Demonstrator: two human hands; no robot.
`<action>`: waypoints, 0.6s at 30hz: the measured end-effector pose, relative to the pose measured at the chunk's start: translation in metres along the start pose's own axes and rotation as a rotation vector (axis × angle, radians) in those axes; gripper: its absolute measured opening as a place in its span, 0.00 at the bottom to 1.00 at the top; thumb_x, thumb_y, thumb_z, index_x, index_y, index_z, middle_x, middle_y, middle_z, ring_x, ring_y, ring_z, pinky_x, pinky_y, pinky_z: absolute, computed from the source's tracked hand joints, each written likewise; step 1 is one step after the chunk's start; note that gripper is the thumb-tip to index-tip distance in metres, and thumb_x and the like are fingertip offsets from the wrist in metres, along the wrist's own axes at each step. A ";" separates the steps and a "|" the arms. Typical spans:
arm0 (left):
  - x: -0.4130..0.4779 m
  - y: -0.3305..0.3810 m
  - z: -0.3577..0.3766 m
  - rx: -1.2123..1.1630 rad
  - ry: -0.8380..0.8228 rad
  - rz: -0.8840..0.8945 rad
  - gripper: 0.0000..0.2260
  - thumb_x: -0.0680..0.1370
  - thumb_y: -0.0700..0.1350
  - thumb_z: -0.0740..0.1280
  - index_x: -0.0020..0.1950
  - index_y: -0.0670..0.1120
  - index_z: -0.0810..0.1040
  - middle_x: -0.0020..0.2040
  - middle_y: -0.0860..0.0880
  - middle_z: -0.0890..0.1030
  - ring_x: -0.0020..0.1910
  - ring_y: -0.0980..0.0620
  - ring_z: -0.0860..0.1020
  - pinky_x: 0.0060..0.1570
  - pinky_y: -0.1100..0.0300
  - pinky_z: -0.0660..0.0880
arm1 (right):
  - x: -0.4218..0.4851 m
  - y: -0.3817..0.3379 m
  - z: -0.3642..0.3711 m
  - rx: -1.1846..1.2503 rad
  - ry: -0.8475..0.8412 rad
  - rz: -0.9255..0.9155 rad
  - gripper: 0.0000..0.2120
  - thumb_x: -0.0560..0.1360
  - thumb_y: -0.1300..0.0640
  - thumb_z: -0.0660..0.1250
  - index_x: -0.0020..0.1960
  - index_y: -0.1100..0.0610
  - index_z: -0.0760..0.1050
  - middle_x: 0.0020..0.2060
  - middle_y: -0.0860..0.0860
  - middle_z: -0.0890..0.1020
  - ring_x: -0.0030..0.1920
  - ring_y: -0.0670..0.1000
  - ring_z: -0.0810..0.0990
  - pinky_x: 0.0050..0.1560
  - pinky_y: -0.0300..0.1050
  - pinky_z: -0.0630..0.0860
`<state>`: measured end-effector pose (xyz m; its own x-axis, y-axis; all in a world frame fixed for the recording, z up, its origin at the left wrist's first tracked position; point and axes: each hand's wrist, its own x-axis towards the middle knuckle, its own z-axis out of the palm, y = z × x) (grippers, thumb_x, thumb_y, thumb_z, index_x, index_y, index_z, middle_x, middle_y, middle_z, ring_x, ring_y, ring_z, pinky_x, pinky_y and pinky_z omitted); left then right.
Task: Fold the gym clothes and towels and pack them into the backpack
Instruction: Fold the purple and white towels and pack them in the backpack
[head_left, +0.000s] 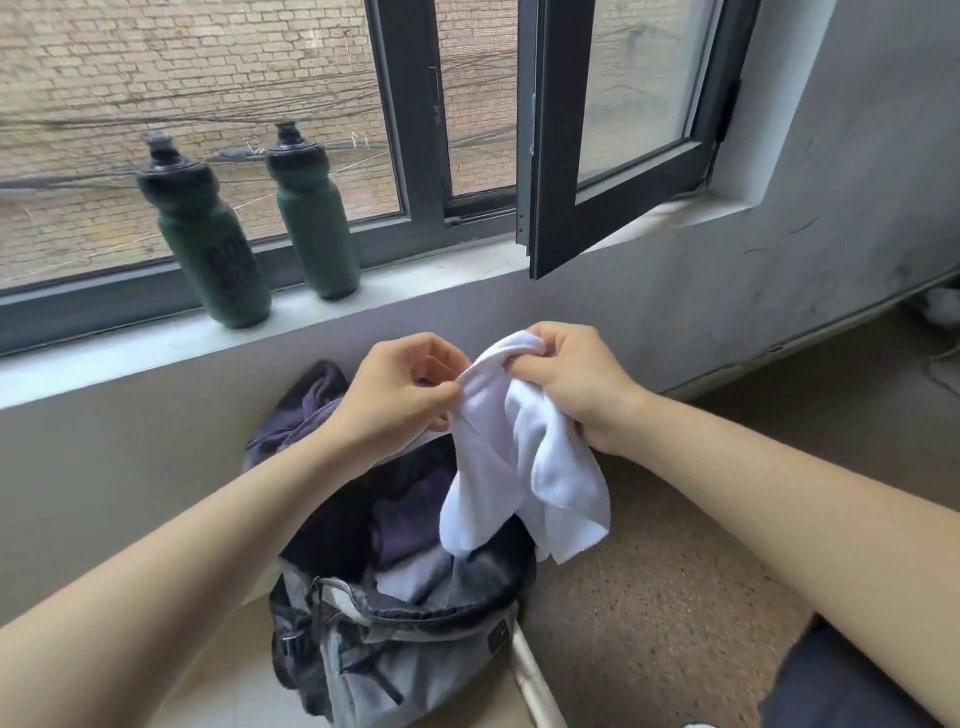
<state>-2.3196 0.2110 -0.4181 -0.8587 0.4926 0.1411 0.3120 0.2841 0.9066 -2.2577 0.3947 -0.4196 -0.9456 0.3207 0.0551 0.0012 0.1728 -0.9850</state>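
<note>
A pale windowsill (156, 332) under a dark-framed window (623, 130) is seen, with a speckled floor (649, 597) below. A grey backpack (395, 649) is stood open on the floor, low in the view. Dark clothes (405, 525) are packed inside the backpack, and a dark garment (306, 405) is draped over its far edge. Directly above the backpack's opening, a white cloth (519, 467) is held up, its loose ends hanging towards the opening. Its top left edge is pinched by the left hand (400, 384); its bunched top is gripped by the curled fingers of the right hand (571, 379). Well beyond the backpack, two green bottles (208, 244) are stood upright on the sill.
</note>
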 end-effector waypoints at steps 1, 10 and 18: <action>0.000 -0.004 -0.001 0.033 -0.017 0.022 0.09 0.71 0.34 0.70 0.46 0.46 0.83 0.39 0.44 0.85 0.33 0.52 0.79 0.37 0.54 0.81 | 0.001 0.000 -0.003 0.027 0.022 0.016 0.07 0.75 0.69 0.65 0.50 0.73 0.75 0.38 0.59 0.77 0.40 0.53 0.76 0.43 0.50 0.75; 0.000 -0.024 0.001 0.193 -0.159 0.103 0.14 0.70 0.34 0.71 0.48 0.51 0.77 0.37 0.52 0.82 0.31 0.53 0.78 0.37 0.53 0.77 | 0.007 -0.011 -0.016 0.176 0.141 0.031 0.06 0.78 0.66 0.67 0.45 0.58 0.79 0.37 0.53 0.81 0.39 0.50 0.81 0.37 0.40 0.79; -0.003 -0.034 0.000 0.185 -0.226 0.105 0.11 0.73 0.43 0.73 0.52 0.55 0.78 0.42 0.49 0.82 0.36 0.49 0.79 0.42 0.44 0.79 | 0.018 -0.006 -0.031 0.215 0.306 0.014 0.06 0.78 0.62 0.70 0.42 0.55 0.78 0.38 0.52 0.81 0.42 0.51 0.81 0.44 0.46 0.80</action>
<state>-2.3277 0.1997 -0.4498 -0.7120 0.6920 0.1191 0.4805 0.3565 0.8013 -2.2645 0.4277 -0.4075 -0.8048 0.5909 0.0561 -0.0857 -0.0222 -0.9961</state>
